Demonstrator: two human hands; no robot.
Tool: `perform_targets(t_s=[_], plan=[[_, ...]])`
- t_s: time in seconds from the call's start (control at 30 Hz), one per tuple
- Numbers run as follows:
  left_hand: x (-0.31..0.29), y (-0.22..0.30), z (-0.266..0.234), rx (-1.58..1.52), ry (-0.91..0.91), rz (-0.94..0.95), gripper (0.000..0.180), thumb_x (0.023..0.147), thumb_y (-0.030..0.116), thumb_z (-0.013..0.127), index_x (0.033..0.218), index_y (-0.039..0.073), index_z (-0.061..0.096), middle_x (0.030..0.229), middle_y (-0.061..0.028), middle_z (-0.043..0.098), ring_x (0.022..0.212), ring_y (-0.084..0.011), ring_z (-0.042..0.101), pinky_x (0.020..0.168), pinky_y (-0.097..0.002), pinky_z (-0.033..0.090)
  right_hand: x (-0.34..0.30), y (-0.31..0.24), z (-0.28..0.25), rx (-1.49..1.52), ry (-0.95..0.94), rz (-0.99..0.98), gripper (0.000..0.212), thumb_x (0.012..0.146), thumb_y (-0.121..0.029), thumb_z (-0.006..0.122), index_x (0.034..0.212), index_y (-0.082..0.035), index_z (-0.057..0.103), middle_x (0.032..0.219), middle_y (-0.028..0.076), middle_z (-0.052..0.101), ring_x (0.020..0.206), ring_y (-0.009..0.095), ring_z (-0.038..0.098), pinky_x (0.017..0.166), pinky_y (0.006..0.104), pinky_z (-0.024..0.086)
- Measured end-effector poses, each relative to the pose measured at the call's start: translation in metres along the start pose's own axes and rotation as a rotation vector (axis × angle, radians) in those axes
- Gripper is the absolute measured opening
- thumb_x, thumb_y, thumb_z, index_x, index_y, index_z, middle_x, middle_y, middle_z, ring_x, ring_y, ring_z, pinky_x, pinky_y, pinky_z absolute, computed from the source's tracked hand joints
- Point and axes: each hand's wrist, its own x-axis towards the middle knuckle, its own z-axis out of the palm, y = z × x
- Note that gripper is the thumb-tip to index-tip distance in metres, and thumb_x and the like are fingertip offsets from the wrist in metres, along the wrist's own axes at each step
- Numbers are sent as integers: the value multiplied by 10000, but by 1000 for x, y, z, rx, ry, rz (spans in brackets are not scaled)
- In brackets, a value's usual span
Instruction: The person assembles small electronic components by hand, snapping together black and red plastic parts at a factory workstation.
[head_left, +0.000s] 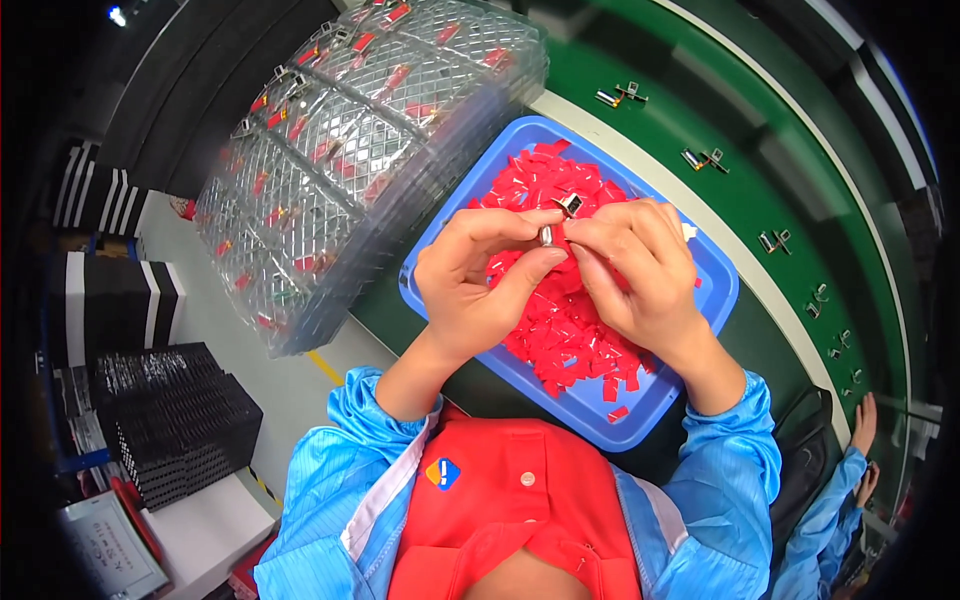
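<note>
Above a blue plastic tray (718,270), my two hands meet over a small electronic assembly: a silver cylindrical cell (546,236) joined to a little dark square part (571,205). My left hand (465,285) pinches the cell between thumb and fingertips. A red piece (559,233) lies against the cell's side, and the thumb and forefinger of my right hand (645,262) close on it. Whether it is stuck on or being peeled, I cannot tell. Many red film pieces (555,350) fill the tray under my hands.
Left of the tray stands a stack of clear plastic trays (370,150) with red-wrapped parts in its cells. A green conveyor (740,215) curves past on the right, bearing several small assemblies (706,160). Black trays (175,420) are piled at lower left. Another person's hand (865,425) is at far right.
</note>
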Motion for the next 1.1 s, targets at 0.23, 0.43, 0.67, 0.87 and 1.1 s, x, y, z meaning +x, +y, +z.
perform_targets(t_s=[0.23, 0.43, 0.67, 0.87, 1.1], plan=[[1, -3, -4, 156, -70, 84, 287, 745, -167, 663, 955, -34, 519, 920, -121, 601, 955, -275, 652, 795, -316, 549, -1, 3, 3, -108, 55, -94, 285, 627, -59, 726, 903, -87, 663, 801, 25, 582, 691, 160, 546, 625, 306, 341], [0, -7, -7, 215, -85, 122, 280, 741, -167, 666, 942, -36, 522, 919, -114, 599, 962, -294, 652, 806, -338, 553, 2, -2, 1, -111, 24, -54, 236, 628, 21, 729, 841, -59, 666, 773, 53, 601, 686, 206, 561, 623, 313, 391], [2, -9, -10, 226, -91, 120, 269, 743, -165, 665, 927, -31, 521, 904, -116, 602, 959, -286, 656, 804, -334, 554, 3, 1, 7, -77, 39, -61, 225, 645, 33, 721, 851, -40, 664, 781, 72, 611, 681, 204, 567, 610, 307, 394], [3, -10, -10, 124, -82, 24, 245, 764, -158, 643, 910, -20, 503, 909, -141, 619, 984, -271, 648, 804, -321, 548, -1, 2, 15, 7, 54, -1, 203, 689, 63, 690, 874, -17, 660, 801, 104, 622, 721, 220, 598, 643, 305, 450], [0, -10, -19, -101, -32, -114, 265, 792, -154, 611, 929, 4, 449, 1034, -228, 634, 948, -193, 629, 818, -303, 526, 5, 16, 17, 145, 92, 246, 227, 779, 47, 610, 1001, 5, 640, 903, 125, 631, 788, 203, 613, 671, 285, 491]])
